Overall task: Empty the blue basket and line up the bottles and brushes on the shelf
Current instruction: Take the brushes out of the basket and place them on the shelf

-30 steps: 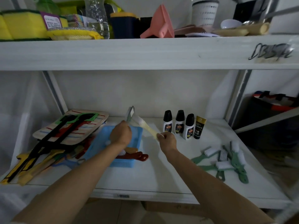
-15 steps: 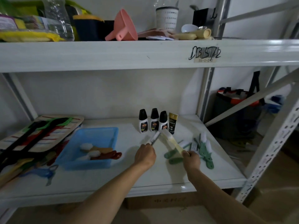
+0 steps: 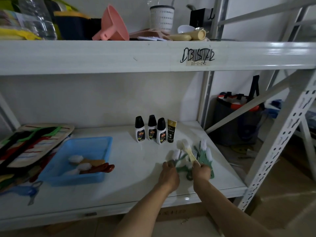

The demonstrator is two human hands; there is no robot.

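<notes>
The blue basket [image 3: 95, 146] sits on the left half of the white shelf [image 3: 130, 189] and holds brown and red brushes [image 3: 95, 165] with white bristles. Three white bottles with black caps [image 3: 151, 130] and a black-and-gold tube [image 3: 171, 130] stand in a row at the back. Several green brushes [image 3: 206, 156] lie in a cluster on the right. My right hand [image 3: 201, 171] grips a cream brush [image 3: 187, 149] by its handle over that cluster. My left hand [image 3: 169, 173] rests beside it, fingers closed on a green brush [image 3: 177, 156] with white bristles.
A striped board with black, green and red tools [image 3: 34, 142] lies at the far left, with a blue peeler-like tool [image 3: 29, 191] in front. The upper shelf carries a pink funnel [image 3: 112, 24], a cup and sponges. A metal upright [image 3: 280, 147] stands at the right.
Both hands moved from the basket to the right, carrying brushes, and have come down onto the green brush cluster. The view has shifted right.
</notes>
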